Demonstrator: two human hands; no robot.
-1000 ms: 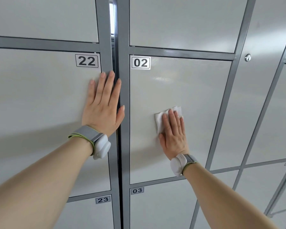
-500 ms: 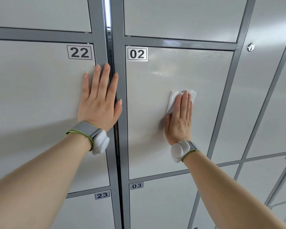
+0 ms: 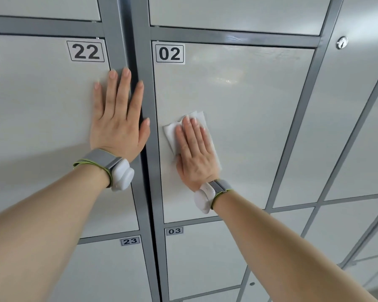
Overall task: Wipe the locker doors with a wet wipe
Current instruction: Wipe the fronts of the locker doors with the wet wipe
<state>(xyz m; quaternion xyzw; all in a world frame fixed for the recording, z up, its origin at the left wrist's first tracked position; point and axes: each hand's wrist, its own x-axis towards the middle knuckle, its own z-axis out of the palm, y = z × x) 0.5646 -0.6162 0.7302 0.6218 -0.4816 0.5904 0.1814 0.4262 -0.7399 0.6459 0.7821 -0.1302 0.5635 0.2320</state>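
Pale grey locker door 02 [image 3: 249, 110] fills the middle of the view, with a faint wet sheen near its top. My right hand [image 3: 194, 153] lies flat with straight fingers on a folded white wet wipe [image 3: 169, 132], pressing it against the left part of that door. My left hand [image 3: 118, 118] rests flat, fingers straight, on the right edge of door 22 [image 3: 42, 105] and the grey frame post [image 3: 140, 171] between the two columns. Both wrists wear grey bands with white pods.
Doors 23 [image 3: 109, 271] and 03 [image 3: 205, 258] sit below. To the right stands another locker column with a round silver lock [image 3: 342, 42] near the top. Dark grey frame bars separate all doors.
My right hand has slid the wipe from the middle of door 02 back leftwards toward the frame post. The left hand has stayed pressed in the same spot.
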